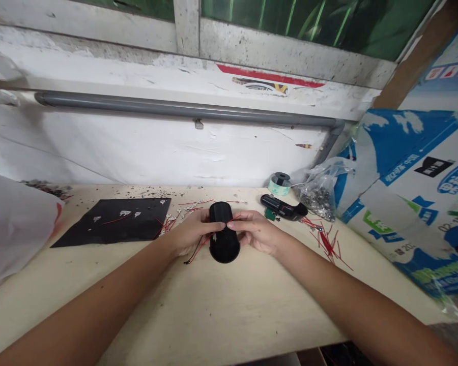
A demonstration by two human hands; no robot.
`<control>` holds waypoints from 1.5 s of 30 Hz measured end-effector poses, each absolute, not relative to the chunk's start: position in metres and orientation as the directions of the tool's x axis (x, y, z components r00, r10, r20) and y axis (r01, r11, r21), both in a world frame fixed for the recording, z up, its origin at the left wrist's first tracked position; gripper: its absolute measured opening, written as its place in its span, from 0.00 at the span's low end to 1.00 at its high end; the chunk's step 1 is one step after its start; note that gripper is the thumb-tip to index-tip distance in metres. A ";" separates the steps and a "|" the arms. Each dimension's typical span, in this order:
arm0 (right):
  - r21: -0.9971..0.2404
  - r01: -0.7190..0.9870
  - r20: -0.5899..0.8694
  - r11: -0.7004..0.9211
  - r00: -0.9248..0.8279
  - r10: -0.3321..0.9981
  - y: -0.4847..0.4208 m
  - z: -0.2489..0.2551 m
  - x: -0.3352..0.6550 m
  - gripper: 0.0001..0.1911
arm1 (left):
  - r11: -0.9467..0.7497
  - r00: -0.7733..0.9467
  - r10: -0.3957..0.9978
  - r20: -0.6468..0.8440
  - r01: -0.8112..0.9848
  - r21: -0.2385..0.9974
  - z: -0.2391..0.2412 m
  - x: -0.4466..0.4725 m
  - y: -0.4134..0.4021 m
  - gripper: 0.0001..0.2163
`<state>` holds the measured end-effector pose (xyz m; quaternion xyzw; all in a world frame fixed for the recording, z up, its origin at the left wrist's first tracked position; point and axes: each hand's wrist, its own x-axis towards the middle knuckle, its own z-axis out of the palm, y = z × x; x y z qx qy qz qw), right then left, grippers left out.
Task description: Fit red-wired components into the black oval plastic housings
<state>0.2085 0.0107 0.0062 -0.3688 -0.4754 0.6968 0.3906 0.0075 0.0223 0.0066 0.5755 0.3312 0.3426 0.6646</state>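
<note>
Above the table, a black plastic housing (pixel 224 246), open on its upper face with a rounded near end, is held between both hands. My left hand (pixel 193 231) is closed on its left side, thumb over the edge. Thin red and black wires (pixel 194 255) hang out beside that hand. My right hand (pixel 257 231) is at the other side, thumb and forefinger pinched on a short red wire (pixel 234 219) over the housing. Its remaining fingers are partly hidden behind the housing. What lies inside the dark housing is hard to make out.
A similar black housing (pixel 283 207) lies at the back right, near a tape roll (pixel 278 185) and a bag of metal parts (pixel 320 195). Loose red wires (pixel 330 244) are at right. A black sheet (pixel 118 223) bears small metal tabs. A printed carton (pixel 416 203) borders the right.
</note>
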 end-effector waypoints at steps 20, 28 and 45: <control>-0.973 -0.101 -0.138 -0.206 -0.457 0.878 0.010 0.006 0.210 0.24 | 0.120 0.570 0.817 -0.079 -0.034 0.992 0.010 0.003 0.020 0.13; -0.969 -0.137 -0.122 -0.204 -0.450 0.885 0.009 0.005 0.209 0.21 | 0.097 0.551 0.832 -0.069 -0.022 0.995 0.009 0.006 0.020 0.12; -0.959 -0.166 -0.130 -0.231 -0.468 0.874 0.012 0.003 0.209 0.17 | 0.070 0.494 0.869 -0.028 -0.067 0.995 0.013 0.014 0.014 0.08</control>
